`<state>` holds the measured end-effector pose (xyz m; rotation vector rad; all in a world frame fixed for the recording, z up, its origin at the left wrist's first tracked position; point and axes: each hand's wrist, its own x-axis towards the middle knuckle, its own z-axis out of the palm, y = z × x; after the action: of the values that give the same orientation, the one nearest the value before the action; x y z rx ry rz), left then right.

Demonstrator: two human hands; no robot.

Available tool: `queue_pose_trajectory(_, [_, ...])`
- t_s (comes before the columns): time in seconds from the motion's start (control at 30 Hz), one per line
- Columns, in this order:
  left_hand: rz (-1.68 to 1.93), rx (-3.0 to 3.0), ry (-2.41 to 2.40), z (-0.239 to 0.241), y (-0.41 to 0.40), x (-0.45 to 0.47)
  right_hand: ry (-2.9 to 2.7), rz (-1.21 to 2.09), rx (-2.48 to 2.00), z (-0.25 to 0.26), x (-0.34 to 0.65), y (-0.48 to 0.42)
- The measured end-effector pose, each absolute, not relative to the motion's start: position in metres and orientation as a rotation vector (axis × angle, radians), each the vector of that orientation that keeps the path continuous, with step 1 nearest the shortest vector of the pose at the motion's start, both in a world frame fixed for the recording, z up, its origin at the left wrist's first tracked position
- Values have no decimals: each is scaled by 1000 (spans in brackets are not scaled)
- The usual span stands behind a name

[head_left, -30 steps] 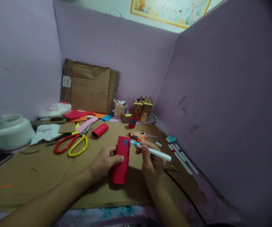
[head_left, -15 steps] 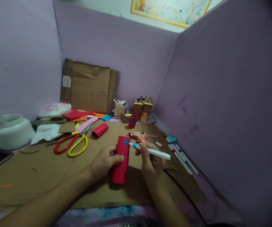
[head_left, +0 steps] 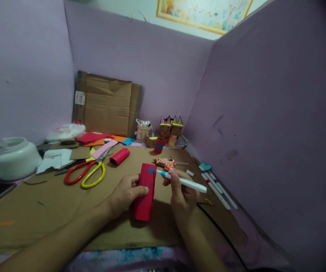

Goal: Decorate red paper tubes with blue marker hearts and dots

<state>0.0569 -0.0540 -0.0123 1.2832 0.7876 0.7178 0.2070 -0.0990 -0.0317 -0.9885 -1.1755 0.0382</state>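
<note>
My left hand (head_left: 128, 192) is closed round a red paper-covered tube (head_left: 144, 206), its thumb across the front. Near the tube's top is a round blue patch (head_left: 152, 170). A white marker with a blue collar (head_left: 191, 184) is pinched in my right hand (head_left: 184, 194); its tip is at the tube's upper right edge, beside the patch, and I cannot tell whether it touches. Behind the tube lie a shorter red roll (head_left: 120, 156) and a glue gun with a colourful pattern (head_left: 165, 163). Scissors with one red and one yellow handle (head_left: 93, 173) rest to the left.
Cardboard (head_left: 66, 219) covers the table. Several white markers (head_left: 216, 189) lie along the right wall. Coloured paper (head_left: 95, 137) and a white pot (head_left: 11, 158) are at left. Cat-eared paper figures (head_left: 171, 130) and a small red tube (head_left: 159, 146) stand at the back. A black cable (head_left: 219, 230) crosses the right side.
The marker and my right hand have shifted slightly right, moving the tip from the blue patch to the tube's edge. My left hand and the red tube are almost unchanged.
</note>
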Motion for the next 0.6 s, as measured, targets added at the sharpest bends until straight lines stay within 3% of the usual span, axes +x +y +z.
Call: queue_pose_trajectory(0.6, [718,1303,786,-13,-52,57,-1214,0,-1031,-25,205,-101])
